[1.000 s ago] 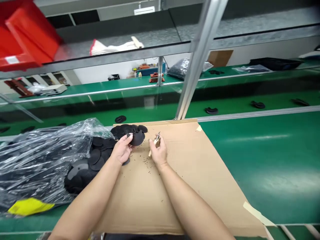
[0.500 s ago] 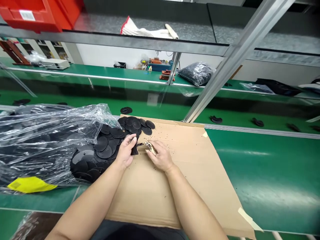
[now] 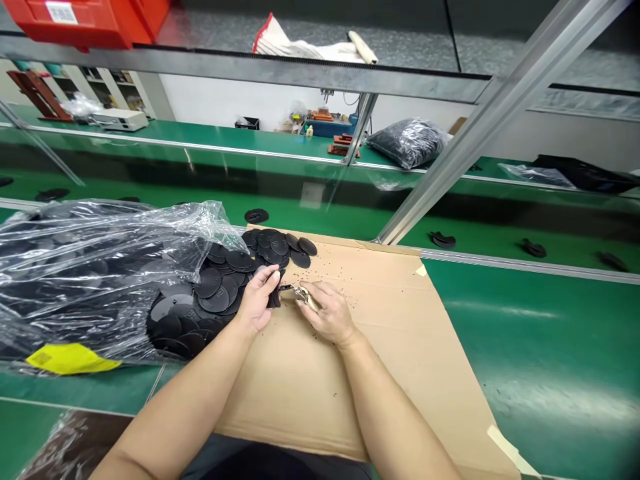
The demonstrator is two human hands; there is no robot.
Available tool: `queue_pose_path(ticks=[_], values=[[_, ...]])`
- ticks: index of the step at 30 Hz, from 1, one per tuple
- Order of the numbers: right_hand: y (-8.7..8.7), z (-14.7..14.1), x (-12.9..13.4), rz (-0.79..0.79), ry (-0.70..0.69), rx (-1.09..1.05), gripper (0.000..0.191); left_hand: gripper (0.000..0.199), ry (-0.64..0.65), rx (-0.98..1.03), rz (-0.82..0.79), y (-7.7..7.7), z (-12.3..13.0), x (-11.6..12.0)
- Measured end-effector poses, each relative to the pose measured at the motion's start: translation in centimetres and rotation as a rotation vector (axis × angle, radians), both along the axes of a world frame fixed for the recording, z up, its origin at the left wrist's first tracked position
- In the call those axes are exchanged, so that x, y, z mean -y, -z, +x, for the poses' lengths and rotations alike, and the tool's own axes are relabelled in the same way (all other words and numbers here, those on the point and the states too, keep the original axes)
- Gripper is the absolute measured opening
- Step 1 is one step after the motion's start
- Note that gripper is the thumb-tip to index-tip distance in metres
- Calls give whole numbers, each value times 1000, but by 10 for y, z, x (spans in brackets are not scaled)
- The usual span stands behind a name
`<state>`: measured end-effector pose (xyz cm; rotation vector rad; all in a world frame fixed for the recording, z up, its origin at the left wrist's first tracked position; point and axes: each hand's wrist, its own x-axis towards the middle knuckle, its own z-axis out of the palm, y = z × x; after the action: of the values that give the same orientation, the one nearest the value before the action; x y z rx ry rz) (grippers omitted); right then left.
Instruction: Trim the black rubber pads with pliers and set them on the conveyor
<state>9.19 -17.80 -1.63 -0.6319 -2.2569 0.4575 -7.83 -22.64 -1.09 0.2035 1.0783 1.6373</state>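
Fingers of my left hand (image 3: 257, 303) are closed on a black plastic part (image 3: 275, 297), partly hidden by the thumb and palm. My right hand (image 3: 331, 315) is wrapped around small cutting pliers (image 3: 303, 294) with pale handles. The metal jaws point left and meet a thin piece sticking out from the black part; whether they grip it I cannot tell. Left of my hands, a heap of black round discs (image 3: 216, 298) spills from a clear plastic bag (image 3: 107, 267). A smaller cluster of discs (image 3: 274, 245) lies just beyond my left hand.
Under my hands lies a cardboard sheet (image 3: 400, 347), dotted with tiny dark bits and taped at its right side. Black parts (image 3: 443, 240) rest along the green surface behind. A metal post (image 3: 450, 157) slants up at the right. A red bin (image 3: 95, 23) and a white glove (image 3: 300, 48) sit on the upper shelf.
The camera view has shifted slightly, so the scene sits a little further right. The pliers' jaws are a little closer to the black part. Both hands keep their holds.
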Motion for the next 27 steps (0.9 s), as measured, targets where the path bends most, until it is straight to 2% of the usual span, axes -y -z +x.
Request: queue_pose_path(ticks=[7, 13, 17, 20, 23, 27], values=[[0, 2, -1, 11, 37, 109, 30, 60, -3, -28, -12, 2, 0, 0], [-2, 3, -1, -88, 42, 175, 34, 59, 1, -59, -1, 4, 1, -1], [-1, 2, 0, -195, 13, 82, 30, 53, -15, -48, 10, 5, 1, -1], [2, 0, 2, -286, 54, -73, 25, 58, -4, -68, 36, 5, 2, 1], [6, -2, 4, -395, 92, -224, 25, 64, 72, -121, 51, 5, 5, 3], [5, -4, 8, -446, 35, -219, 18, 57, 148, -122, 94, 5, 8, 3]])
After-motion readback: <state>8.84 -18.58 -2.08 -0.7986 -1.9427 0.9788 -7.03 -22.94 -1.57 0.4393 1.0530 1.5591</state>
